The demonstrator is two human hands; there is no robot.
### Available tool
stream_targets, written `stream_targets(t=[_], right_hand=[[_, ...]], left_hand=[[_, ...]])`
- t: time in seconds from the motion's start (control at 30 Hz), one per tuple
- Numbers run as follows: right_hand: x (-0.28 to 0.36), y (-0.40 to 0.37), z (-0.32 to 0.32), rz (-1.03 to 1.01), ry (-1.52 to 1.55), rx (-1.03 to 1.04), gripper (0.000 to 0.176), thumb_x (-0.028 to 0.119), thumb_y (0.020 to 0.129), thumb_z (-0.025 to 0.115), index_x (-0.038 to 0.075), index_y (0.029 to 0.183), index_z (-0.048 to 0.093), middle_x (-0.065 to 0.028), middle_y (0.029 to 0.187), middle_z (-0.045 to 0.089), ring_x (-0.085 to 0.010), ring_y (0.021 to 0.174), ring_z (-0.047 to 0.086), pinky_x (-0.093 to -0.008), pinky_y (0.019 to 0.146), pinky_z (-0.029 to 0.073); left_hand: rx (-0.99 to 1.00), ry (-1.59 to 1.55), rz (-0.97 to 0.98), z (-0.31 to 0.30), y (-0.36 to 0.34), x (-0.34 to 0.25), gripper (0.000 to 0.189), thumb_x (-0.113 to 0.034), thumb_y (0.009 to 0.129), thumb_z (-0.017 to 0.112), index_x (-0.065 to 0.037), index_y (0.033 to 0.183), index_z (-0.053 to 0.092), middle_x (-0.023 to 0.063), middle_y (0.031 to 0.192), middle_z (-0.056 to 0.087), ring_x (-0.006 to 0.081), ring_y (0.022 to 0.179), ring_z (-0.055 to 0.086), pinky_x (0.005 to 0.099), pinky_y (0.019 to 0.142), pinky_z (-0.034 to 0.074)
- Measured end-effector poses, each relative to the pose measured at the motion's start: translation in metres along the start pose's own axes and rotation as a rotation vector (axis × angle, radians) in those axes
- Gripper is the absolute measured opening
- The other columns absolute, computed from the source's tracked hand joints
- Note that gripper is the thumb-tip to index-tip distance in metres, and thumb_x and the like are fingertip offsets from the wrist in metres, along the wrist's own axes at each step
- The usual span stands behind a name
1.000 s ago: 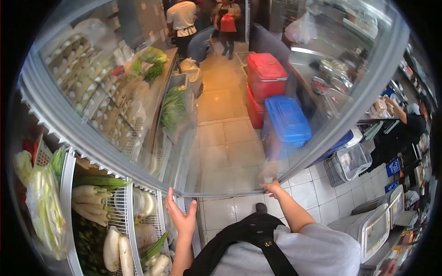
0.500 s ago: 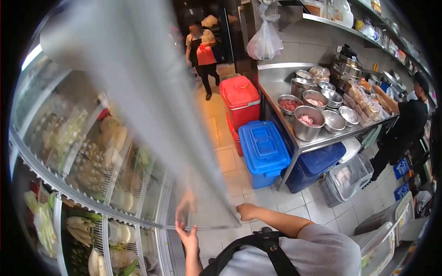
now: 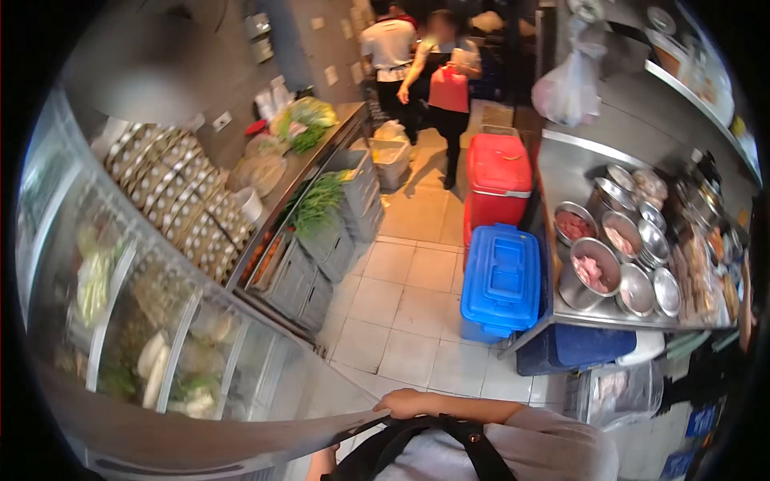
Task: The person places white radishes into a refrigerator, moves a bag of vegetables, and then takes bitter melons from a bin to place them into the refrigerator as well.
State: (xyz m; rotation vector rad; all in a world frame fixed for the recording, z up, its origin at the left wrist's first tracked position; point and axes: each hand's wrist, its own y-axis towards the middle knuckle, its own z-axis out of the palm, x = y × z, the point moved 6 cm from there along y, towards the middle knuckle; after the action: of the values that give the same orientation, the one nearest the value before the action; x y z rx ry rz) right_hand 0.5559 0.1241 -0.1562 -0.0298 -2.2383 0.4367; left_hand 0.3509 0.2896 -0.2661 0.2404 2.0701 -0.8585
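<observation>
My right hand (image 3: 403, 403) is closed around the free edge of a glass fridge door (image 3: 321, 425), low in the middle of the head view. The grey-framed door runs from that hand toward the lower left. Only a bit of my left hand (image 3: 323, 460) shows, under the door's edge near my body; its fingers are hidden. Through the glass at the left I see pale long radishes (image 3: 156, 373) and leafy greens (image 3: 96, 280), though reflections blur them.
Stacked egg trays (image 3: 176, 192) stand on a left counter, above grey crates (image 3: 293, 280). Ahead, a person (image 3: 449, 88) holds a red bag, near another person (image 3: 389, 48). A blue bin (image 3: 501, 280) and red cooler (image 3: 499, 172) flank a steel table (image 3: 561, 160) with meat bowls.
The door has swung down out of the middle of my view, uncovering the egg trays and left counter. My left hand's fingers have become hidden. The person with the red bag is nearer.
</observation>
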Motion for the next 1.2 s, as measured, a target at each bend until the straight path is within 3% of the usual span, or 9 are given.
stream_targets(t=[0.1,0.23,0.5,0.73,0.87,1.03,1.2], right_hand=[[-0.036,-0.007,0.006,0.086,-0.002,-0.072,0.052,0.011,0.074,0.051,0.012,0.126,0.051,-0.0193,0.112,0.059,-0.0338,0.104,0.057,-0.0428,0.084,0.046],[-0.090,-0.021,-0.002,0.247,-0.016,0.001,0.057,0.022,0.079,0.061,0.010,0.131,0.043,-0.0179,0.121,0.055,-0.0334,0.108,0.055,-0.0404,0.091,0.044],[-0.126,0.011,-0.030,0.315,0.112,0.011,0.056,0.030,0.080,0.063,0.009,0.129,0.044,-0.0168,0.113,0.060,-0.0323,0.104,0.057,-0.0386,0.088,0.045],[-0.177,0.084,-0.081,0.386,0.055,0.079,0.055,0.031,0.078,0.064,0.007,0.124,0.049,-0.0190,0.115,0.058,-0.0338,0.106,0.056,-0.0407,0.089,0.045],[-0.231,0.111,-0.132,0.504,-0.200,0.063,0.054,0.034,0.076,0.064,0.007,0.120,0.052,-0.0199,0.112,0.059,-0.0352,0.104,0.056,-0.0425,0.088,0.045],[-0.268,0.145,-0.183,0.571,-0.154,-0.010,0.055,0.036,0.075,0.066,0.007,0.120,0.053,-0.0193,0.112,0.059,-0.0352,0.105,0.055,-0.0414,0.089,0.044],[-0.293,0.222,-0.241,0.536,-0.151,0.063,0.058,0.038,0.074,0.066,0.006,0.120,0.053,-0.0196,0.113,0.059,-0.0350,0.105,0.056,-0.0406,0.090,0.044]], left_hand=[[0.002,0.102,-0.109,-0.010,-0.015,0.041,0.054,-0.001,0.078,0.061,-0.008,0.127,0.039,0.0117,0.115,0.052,0.0227,0.103,0.050,0.0356,0.086,0.041],[-0.028,0.197,-0.257,-0.027,-0.035,0.093,0.053,-0.002,0.078,0.060,-0.008,0.126,0.040,0.0112,0.114,0.053,0.0224,0.102,0.051,0.0352,0.085,0.041],[-0.101,0.235,-0.506,-0.044,-0.057,0.155,0.049,-0.005,0.079,0.060,-0.009,0.124,0.042,0.0101,0.111,0.054,0.0217,0.099,0.052,0.0346,0.083,0.042],[-0.125,0.177,-0.587,-0.045,-0.003,0.152,0.046,-0.007,0.080,0.060,-0.009,0.122,0.043,0.0092,0.109,0.055,0.0210,0.097,0.053,0.0340,0.081,0.043],[-0.133,0.145,-0.574,-0.062,0.048,0.138,0.044,-0.008,0.080,0.059,-0.009,0.121,0.044,0.0086,0.107,0.056,0.0207,0.096,0.053,0.0337,0.080,0.044],[-0.136,0.115,-0.539,-0.070,0.100,0.113,0.042,-0.010,0.081,0.059,-0.009,0.120,0.045,0.0080,0.106,0.056,0.0202,0.094,0.054,0.0332,0.078,0.044],[-0.134,0.119,-0.532,-0.064,0.162,0.083,0.040,-0.012,0.081,0.059,-0.009,0.119,0.047,0.0073,0.104,0.057,0.0198,0.092,0.054,0.0328,0.077,0.045]])
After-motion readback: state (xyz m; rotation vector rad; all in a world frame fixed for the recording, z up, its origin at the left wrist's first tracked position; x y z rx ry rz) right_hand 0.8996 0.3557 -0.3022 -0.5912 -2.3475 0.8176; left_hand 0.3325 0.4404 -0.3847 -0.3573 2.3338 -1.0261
